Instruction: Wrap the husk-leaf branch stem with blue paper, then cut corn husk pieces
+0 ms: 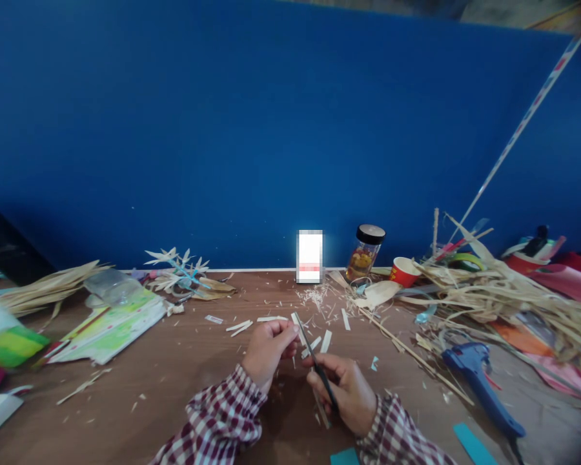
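My left hand [267, 349] is closed in a pinch on a thin pale straw strip [299, 325] above the brown table [174, 368]. My right hand [347, 389] is wrapped round dark scissors [319, 366], whose blades reach up to the strip. Both sleeves are red-and-white checked. Several cut pale strips [271, 320] and fine shavings lie on the table just beyond my hands.
A blue glue gun [479, 378] lies at the right, beside a heap of dried straw [508, 300]. A red paper cup [405, 271], a black-lidded jar [366, 252] and a white box [310, 256] stand at the blue wall. Coloured paper sheets [109, 326] and straw flowers [181, 274] lie left.
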`<state>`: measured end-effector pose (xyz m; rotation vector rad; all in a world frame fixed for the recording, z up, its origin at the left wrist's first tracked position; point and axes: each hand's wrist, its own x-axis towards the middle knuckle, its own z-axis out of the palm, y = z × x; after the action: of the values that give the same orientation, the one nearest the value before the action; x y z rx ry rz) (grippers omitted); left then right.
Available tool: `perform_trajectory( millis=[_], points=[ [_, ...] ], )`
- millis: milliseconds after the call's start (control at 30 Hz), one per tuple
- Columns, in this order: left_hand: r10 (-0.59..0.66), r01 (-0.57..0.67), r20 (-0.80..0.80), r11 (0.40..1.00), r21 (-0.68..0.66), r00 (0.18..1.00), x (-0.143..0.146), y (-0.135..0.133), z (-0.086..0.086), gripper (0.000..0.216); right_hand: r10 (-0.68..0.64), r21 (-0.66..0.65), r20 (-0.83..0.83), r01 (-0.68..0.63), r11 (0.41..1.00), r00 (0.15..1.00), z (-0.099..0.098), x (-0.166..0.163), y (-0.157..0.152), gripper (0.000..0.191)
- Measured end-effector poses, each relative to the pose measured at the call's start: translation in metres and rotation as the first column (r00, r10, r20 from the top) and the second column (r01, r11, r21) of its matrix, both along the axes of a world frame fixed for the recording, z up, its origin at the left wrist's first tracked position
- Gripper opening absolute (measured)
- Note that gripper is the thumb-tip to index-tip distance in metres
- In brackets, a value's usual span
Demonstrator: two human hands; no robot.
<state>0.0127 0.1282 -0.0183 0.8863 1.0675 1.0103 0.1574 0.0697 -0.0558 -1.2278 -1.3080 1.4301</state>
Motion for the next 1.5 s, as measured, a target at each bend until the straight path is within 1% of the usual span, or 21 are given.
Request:
perform_trajectory(
  millis=[200, 400, 467, 533, 567, 633, 700, 767, 800, 833, 900, 967, 1000, 1067, 1133, 1200, 1267, 1333, 1400, 1467, 1500],
  points=[
    [0.045, -0.045, 0.043, 0.999, -0.016, 0.998, 0.001, 0.001, -0.002, 0.023, -0.046, -0.017, -0.024, 0.046, 0.999, 0.999, 0.007, -0.001, 0.002, 0.039],
    [0.06, -0.056, 0.064, 0.996, -0.075, 0.996, -0.002, 0.004, -0.002, 0.02, -0.087, 0.033, -0.268, 0.1, 0.994, 0.96, 0.009, 0.007, 0.006, 0.042],
    [0.071, -0.066, 0.061, 0.995, -0.08, 0.996, -0.002, 0.004, -0.001, 0.021, -0.096, -0.005, -0.362, 0.101, 0.995, 0.927, 0.011, 0.01, 0.008, 0.044],
    [0.089, -0.083, 0.063, 0.993, -0.085, 0.994, -0.002, 0.004, -0.001, 0.021, -0.1, -0.053, -0.401, 0.086, 0.995, 0.911, 0.012, 0.013, 0.01, 0.048],
    [0.094, -0.088, 0.067, 0.992, -0.086, 0.993, -0.002, 0.005, -0.001, 0.021, -0.112, -0.048, -0.371, 0.102, 0.994, 0.922, 0.013, 0.014, 0.011, 0.048],
    [0.098, -0.091, 0.085, 0.992, -0.083, 0.992, -0.003, 0.006, -0.002, 0.02, -0.175, 0.044, -0.227, 0.19, 0.981, 0.958, 0.013, 0.015, 0.012, 0.046],
    [0.099, -0.091, 0.099, 0.992, -0.084, 0.99, -0.004, 0.008, -0.004, 0.02, -0.275, 0.178, -0.094, 0.288, 0.941, 0.957, 0.011, 0.016, 0.013, 0.043],
    [0.098, -0.09, 0.093, 0.992, -0.089, 0.991, -0.005, 0.008, -0.006, 0.021, -0.33, 0.243, -0.045, 0.331, 0.912, 0.943, 0.009, 0.016, 0.014, 0.044],
    [0.091, -0.086, 0.067, 0.994, -0.067, 0.994, -0.005, 0.008, -0.006, 0.021, -0.338, 0.243, -0.048, 0.34, 0.909, 0.94, 0.007, 0.016, 0.015, 0.044],
    [0.072, -0.072, 0.015, 0.997, -0.009, 0.997, -0.005, 0.007, -0.006, 0.02, -0.342, 0.233, -0.064, 0.348, 0.908, 0.937, 0.006, 0.017, 0.015, 0.045],
    [0.045, -0.014, -0.145, 0.978, 0.207, 0.988, -0.003, 0.004, -0.005, 0.014, -0.339, 0.174, -0.13, 0.358, 0.917, 0.932, 0.005, 0.018, 0.018, 0.046],
    [0.053, 0.09, -0.303, 0.893, 0.44, 0.952, -0.001, -0.002, -0.003, 0.008, -0.333, 0.081, -0.21, 0.355, 0.931, 0.919, 0.005, 0.02, 0.02, 0.047],
    [0.057, 0.142, -0.35, 0.845, 0.516, 0.935, 0.0, -0.004, -0.002, 0.01, -0.326, 0.039, -0.236, 0.344, 0.938, 0.915, 0.005, 0.02, 0.021, 0.047],
    [0.045, 0.21, -0.389, 0.781, 0.588, 0.92, 0.001, -0.008, -0.001, 0.016, -0.311, -0.014, -0.258, 0.318, 0.948, 0.915, 0.005, 0.021, 0.022, 0.048],
    [0.022, 0.245, -0.4, 0.759, 0.603, 0.916, 0.002, -0.01, -0.001, 0.019, -0.292, -0.034, -0.257, 0.293, 0.955, 0.921, 0.005, 0.022, 0.022, 0.048],
    [0.026, 0.228, -0.389, 0.772, 0.593, 0.921, 0.002, -0.01, -0.003, 0.017, -0.28, -0.027, -0.251, 0.283, 0.959, 0.927, 0.005, 0.021, 0.021, 0.048],
    [0.019, 0.173, -0.336, 0.829, 0.531, 0.942, 0.003, -0.008, -0.005, 0.013, -0.278, 0.003, -0.253, 0.288, 0.957, 0.927, 0.005, 0.02, 0.021, 0.047],
    [-0.003, 0.089, -0.213, 0.915, 0.394, 0.977, 0.004, -0.007, -0.006, 0.02, -0.283, 0.056, -0.245, 0.305, 0.951, 0.927, 0.004, 0.019, 0.021, 0.046],
    [-0.035, 0.048, -0.064, 0.978, 0.204, 0.997, 0.005, -0.007, -0.007, 0.03, -0.289, 0.116, -0.215, 0.318, 0.941, 0.933, 0.003, 0.017, 0.02, 0.043],
    [-0.076, 0.074, 0.024, 0.995, 0.066, 0.997, 0.007, -0.008, -0.008, 0.035, -0.293, 0.169, -0.164, 0.32, 0.932, 0.942, 0.002, 0.016, 0.019, 0.042],
    [-0.108, 0.107, 0.034, 0.993, 0.041, 0.994, 0.008, -0.009, -0.008, 0.038, -0.293, 0.19, -0.137, 0.315, 0.93, 0.946, 0.002, 0.015, 0.018, 0.041]
  ],
)
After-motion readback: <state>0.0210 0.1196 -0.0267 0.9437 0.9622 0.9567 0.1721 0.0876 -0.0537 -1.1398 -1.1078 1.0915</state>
